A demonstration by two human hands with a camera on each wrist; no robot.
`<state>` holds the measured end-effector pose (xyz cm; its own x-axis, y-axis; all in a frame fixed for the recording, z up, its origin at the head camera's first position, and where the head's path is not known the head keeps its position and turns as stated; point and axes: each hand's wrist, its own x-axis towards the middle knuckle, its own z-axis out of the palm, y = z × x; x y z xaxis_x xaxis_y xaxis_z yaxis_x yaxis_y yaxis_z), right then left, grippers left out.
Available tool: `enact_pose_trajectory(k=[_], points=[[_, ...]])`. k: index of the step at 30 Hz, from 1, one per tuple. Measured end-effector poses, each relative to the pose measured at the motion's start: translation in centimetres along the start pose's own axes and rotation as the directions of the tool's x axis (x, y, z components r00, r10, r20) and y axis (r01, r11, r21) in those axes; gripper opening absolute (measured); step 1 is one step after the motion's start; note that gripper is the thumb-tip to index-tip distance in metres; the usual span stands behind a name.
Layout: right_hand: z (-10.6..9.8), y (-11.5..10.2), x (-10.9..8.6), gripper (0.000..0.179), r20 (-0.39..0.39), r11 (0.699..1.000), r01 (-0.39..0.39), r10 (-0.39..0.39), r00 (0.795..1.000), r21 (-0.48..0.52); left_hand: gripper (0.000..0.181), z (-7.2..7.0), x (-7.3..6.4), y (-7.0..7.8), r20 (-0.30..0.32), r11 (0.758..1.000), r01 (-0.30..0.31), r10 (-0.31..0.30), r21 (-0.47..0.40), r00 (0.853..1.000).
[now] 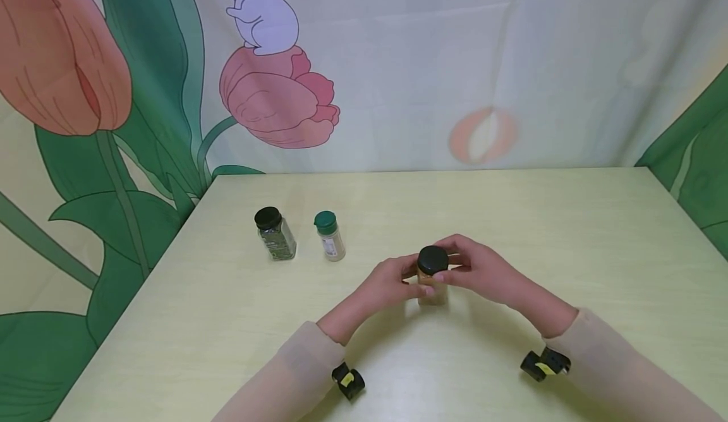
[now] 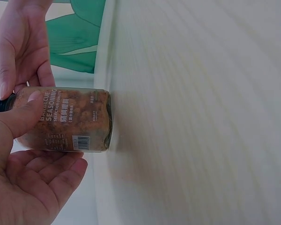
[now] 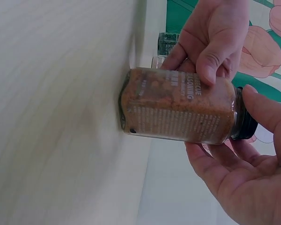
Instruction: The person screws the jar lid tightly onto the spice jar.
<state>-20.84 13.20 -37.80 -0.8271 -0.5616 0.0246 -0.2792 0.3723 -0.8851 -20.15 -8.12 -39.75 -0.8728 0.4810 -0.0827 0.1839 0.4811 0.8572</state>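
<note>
A glass jar of barbecue seasoning (image 1: 435,294) with a black lid (image 1: 433,260) stands upright at the middle of the table. Orange-brown seasoning and printed white lettering show through its side in the left wrist view. My left hand (image 1: 392,281) grips the jar's body, thumb across the front and fingers round the far side. From the other side, my right hand (image 1: 480,271) holds the jar near its top, with the thumb at the lid (image 3: 246,117) and the fingers against the glass below it. The jar's base is right at the tabletop.
Left of the hands on the light wooden table (image 1: 188,321) stand a jar of green herbs (image 1: 278,240) with a black lid and a smaller shaker (image 1: 332,245) with a green cap. Behind the table hangs a printed curtain (image 1: 398,81). A small black camera sits at each wrist.
</note>
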Motion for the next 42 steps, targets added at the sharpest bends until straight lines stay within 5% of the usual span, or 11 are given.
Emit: enact_pose_trajectory(k=[13, 18, 23, 28, 34, 42], points=[[0.5, 0.3, -0.1, 0.050, -0.046, 1.000, -0.023, 0.023, 0.999, 0.013, 0.050, 0.0, 0.0, -0.1, -0.002, 1.000, 0.005, -0.005, -0.002, 1.000], [-1.0, 0.0, 0.3, 0.063, 0.097, 0.997, -0.070, 0.067, 0.993, 0.025, 0.052, 0.1, 0.1, -0.1, 0.000, 1.000, 0.008, -0.008, 0.001, 1.000], [-2.9, -0.4, 1.1, 0.064, 0.268, 0.995, -0.099, 0.101, 0.958, -0.018, 0.051, 0.1, 0.1, -0.1, 0.003, 1.000, 0.010, -0.010, 0.002, 1.000], [-3.9, -0.7, 1.9, 0.060, 0.344, 0.996, -0.079, 0.088, 0.935, -0.039, 0.052, 0.1, 0.2, 0.0, 0.007, 1.000, 0.013, -0.013, 0.005, 1.000], [-3.9, -1.0, 2.2, 0.053, 0.348, 0.997, -0.070, 0.078, 0.934, -0.034, 0.052, 0.0, 0.1, 0.0, 0.003, 1.000, 0.004, -0.004, -0.001, 1.000], [-3.1, -0.7, 1.7, 0.044, 0.277, 0.998, -0.053, 0.059, 0.959, -0.027, 0.053, 0.0, 0.2, -0.2, 0.007, 1.000, 0.009, -0.009, -0.005, 1.000]])
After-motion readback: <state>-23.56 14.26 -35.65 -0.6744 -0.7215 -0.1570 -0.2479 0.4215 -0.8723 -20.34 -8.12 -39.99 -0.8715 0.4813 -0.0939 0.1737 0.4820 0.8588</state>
